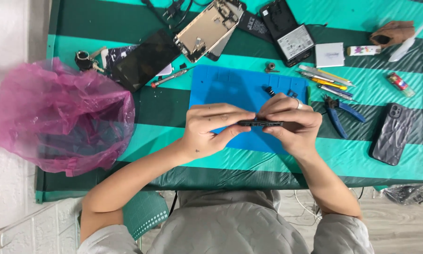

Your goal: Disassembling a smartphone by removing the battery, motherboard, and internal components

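Black phone frame (261, 123) edge-on | both hands grasping: left (209, 129), right (291, 123) | above blue mat (230, 87)

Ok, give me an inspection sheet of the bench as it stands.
Surface: green striped cloth with blue mat.
Job's things: thin dark phone part held edge-on over the mat.
Clutter: opened phone shell, dark screen, blue pliers, cased phone, pink bag.
Grippers: left hand and right hand both pinch the part.
Cables: black lead at top.
Surroundings: wood floor below.
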